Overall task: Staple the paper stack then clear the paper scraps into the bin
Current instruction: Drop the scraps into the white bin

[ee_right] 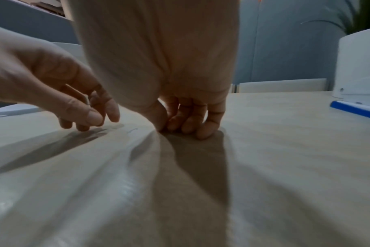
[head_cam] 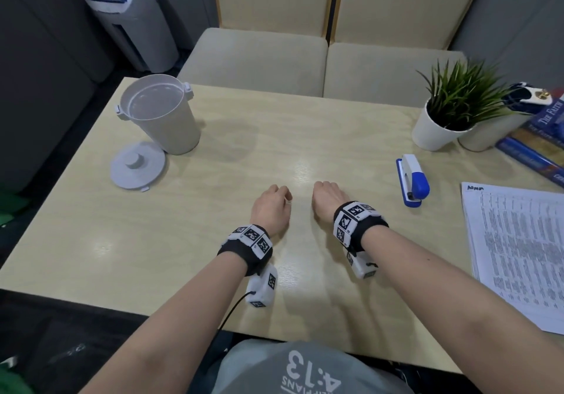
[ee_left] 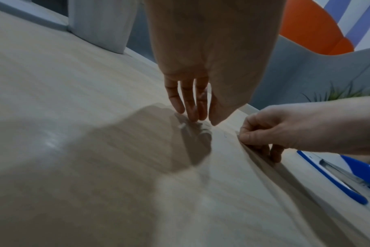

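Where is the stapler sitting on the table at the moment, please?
In the head view, the stapler lies on the table's right side, between the right hand and the printed paper stack, just in front of the potted plant.

The head camera looks from above, forward and down, over the whole worktop (head_cam: pixel 274 149) with both forearms. Each wrist camera sits very low and close, looking along its own hand to the fingers (ee_left: pixel 192 107) on the wood. All three views share both hands and the stapler (head_cam: pixel 413 180).
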